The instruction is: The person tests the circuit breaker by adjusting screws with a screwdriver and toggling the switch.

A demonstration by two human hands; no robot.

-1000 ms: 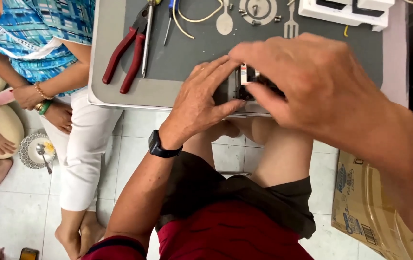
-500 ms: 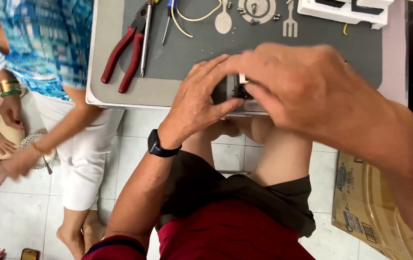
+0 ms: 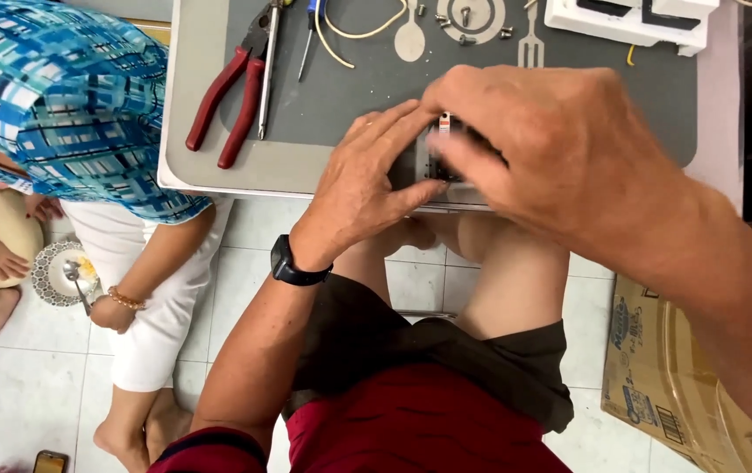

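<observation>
A small dark electrical part (image 3: pixel 436 156) with a grey side sits at the near edge of the grey-topped table (image 3: pixel 218 171). My left hand (image 3: pixel 367 184), with a black watch on the wrist, grips its left side. My right hand (image 3: pixel 551 149) covers it from the right and above, fingers curled onto it. Most of the part is hidden under my hands.
Red-handled pliers (image 3: pixel 227 96), a screwdriver (image 3: pixel 268 66), wire loops (image 3: pixel 350 31), screws and a white block (image 3: pixel 630 19) lie on the table. A person in a blue patterned top (image 3: pixel 52 96) bends down at the left by a plate (image 3: pixel 60 273). A cardboard box (image 3: pixel 656 350) stands right.
The person at the left has leaned forward and down over the table's left edge, one hand reaching toward the plate. My hands stay on the part.
</observation>
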